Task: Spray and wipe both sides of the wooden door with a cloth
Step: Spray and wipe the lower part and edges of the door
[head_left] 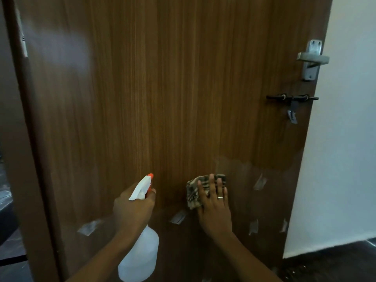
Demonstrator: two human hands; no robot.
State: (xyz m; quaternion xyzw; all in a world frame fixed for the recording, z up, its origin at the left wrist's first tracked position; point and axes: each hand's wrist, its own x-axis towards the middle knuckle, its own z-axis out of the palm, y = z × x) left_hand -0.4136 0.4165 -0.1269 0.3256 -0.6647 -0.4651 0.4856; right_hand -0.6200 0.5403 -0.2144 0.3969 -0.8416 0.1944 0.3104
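The brown wooden door point(162, 88) fills most of the view, with a wet sheen across its lower right part. My left hand point(132, 208) grips the neck of a white spray bottle point(140, 255), whose orange nozzle points up at the door. My right hand point(214, 206) presses a folded striped cloth point(193, 192) flat against the door with straight fingers, low and right of centre. A ring shows on one finger.
A metal lever handle point(311, 60) and a black sliding bolt point(292, 98) sit near the door's right edge. Several scraps of old tape point(259, 183) stick to the lower door. A white wall point(345, 139) stands to the right, dark floor point(335, 265) below.
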